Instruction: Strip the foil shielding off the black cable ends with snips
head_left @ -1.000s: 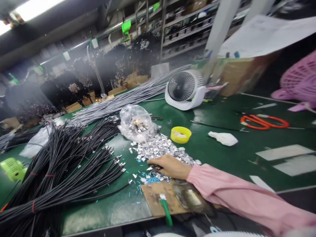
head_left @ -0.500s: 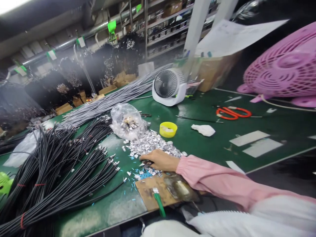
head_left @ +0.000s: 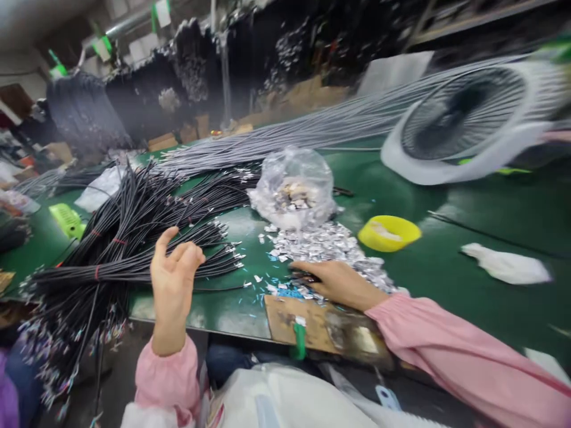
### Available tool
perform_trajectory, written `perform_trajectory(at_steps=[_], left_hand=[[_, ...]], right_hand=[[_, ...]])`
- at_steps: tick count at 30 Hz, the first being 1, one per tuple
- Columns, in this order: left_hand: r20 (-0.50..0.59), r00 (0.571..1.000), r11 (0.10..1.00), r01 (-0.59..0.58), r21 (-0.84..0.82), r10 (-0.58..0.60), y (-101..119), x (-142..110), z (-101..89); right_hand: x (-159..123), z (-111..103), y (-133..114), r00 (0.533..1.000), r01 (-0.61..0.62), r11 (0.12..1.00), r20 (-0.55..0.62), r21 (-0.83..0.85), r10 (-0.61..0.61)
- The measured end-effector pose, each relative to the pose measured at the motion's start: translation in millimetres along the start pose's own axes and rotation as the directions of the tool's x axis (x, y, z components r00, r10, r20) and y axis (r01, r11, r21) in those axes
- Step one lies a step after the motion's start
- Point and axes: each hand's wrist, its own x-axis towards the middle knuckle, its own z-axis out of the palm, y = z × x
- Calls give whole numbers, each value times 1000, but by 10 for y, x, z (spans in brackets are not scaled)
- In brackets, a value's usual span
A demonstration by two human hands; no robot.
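Observation:
My left hand (head_left: 173,288) is raised in front of the bundles of black cables (head_left: 151,264). Its thumb and forefinger seem pressed together and one outer finger sticks up; anything in the pinch is hidden. On the right, my right hand (head_left: 341,284) rests palm down at the near edge of a heap of small silvery metal pieces (head_left: 328,244). Its fingers close on a dark tool (head_left: 306,275), mostly covered, whose kind I cannot make out. Blue snippets (head_left: 288,292) lie just below it. A brown board (head_left: 289,318) with a green strap (head_left: 300,340) sits at the table edge.
Behind the heap stands a clear plastic bag (head_left: 297,169) of small parts. To the right are a yellow ring-shaped container (head_left: 389,233), a white fan (head_left: 473,119) and a crumpled white item (head_left: 506,263). Long grey cables (head_left: 303,128) stretch across the back of the green table (head_left: 441,285).
The view has swung left, so the pink fan and orange-handled scissors are out of sight. My left hand has come into view. My right hand stays by the metal pieces.

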Motion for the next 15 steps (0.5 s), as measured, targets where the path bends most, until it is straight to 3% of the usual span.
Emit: perform_trajectory(at_steps=[5,15], left_hand=[[-90,994,995,47,-84,-55,-11,-5,-40],[-72,992,995,99,-12,-99,-56,-18,-10]], right_hand=[[-18,65,42,998,16,1000,-65,-9,-16],[-26,7,4,1000,-8,999,-22,-53,6]])
